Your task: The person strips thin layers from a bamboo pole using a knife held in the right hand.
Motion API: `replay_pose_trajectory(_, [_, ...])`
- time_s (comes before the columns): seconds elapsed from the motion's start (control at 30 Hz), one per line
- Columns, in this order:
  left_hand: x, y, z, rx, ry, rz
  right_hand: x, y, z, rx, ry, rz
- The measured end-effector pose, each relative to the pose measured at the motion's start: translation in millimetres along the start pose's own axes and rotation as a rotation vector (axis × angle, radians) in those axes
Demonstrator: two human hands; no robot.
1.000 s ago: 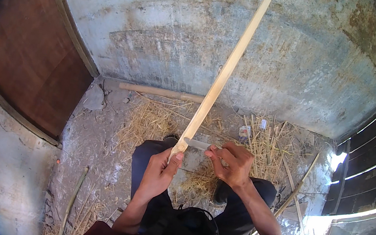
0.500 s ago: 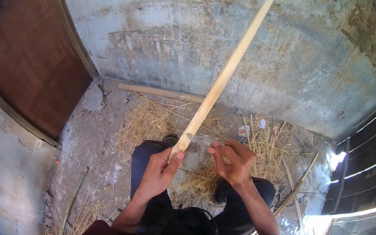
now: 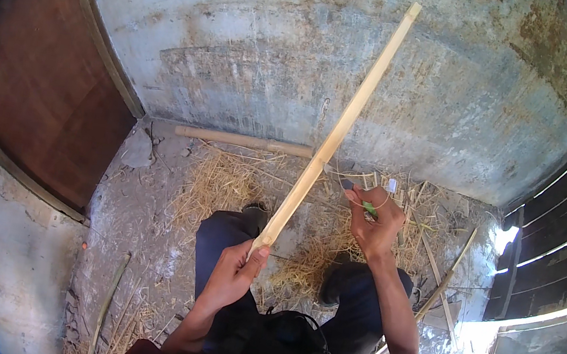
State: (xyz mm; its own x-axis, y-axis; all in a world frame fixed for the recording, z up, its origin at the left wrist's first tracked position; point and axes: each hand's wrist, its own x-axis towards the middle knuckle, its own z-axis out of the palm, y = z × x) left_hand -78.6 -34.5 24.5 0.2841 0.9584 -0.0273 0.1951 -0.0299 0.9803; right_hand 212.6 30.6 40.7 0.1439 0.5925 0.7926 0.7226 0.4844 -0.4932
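My left hand [image 3: 234, 271] is closed around the near end of a long pale bamboo strip [image 3: 336, 137]. The strip slants up and to the right, its far end in front of the wall. In my closed right hand [image 3: 378, 223] is a small knife [image 3: 348, 184], its thin blade reaching left to the strip's edge, about halfway along. A green bit [image 3: 369, 209], perhaps the handle, shows between the fingers. One thin curved sliver hangs near that hand. Whether the blade touches the bamboo is hard to tell.
Straw and shavings [image 3: 225, 180] litter the floor around my feet. A bamboo pole [image 3: 245, 141] lies along the base of the stained wall [image 3: 256, 64]. Sticks [image 3: 447, 276] lie at right, near a dark slatted panel [image 3: 557, 237]. A brown door [image 3: 44, 78] stands at left.
My right hand and the knife have moved away from me, up along the strip. The bamboo has come back toward me, its far end now lower in view, and my left hand sits slightly lower.
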Motion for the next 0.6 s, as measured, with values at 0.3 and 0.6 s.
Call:
replay_pose_trajectory(0.3, [-6,2,1,-0.002,-0.078,0.005,-11,9,0,0.111,-0.108,-0.063])
replay_pose_trajectory(0.6, [-12,8,7,0.083,-0.053,0.048,-7,12,-4,0.214,-0.137,0.019])
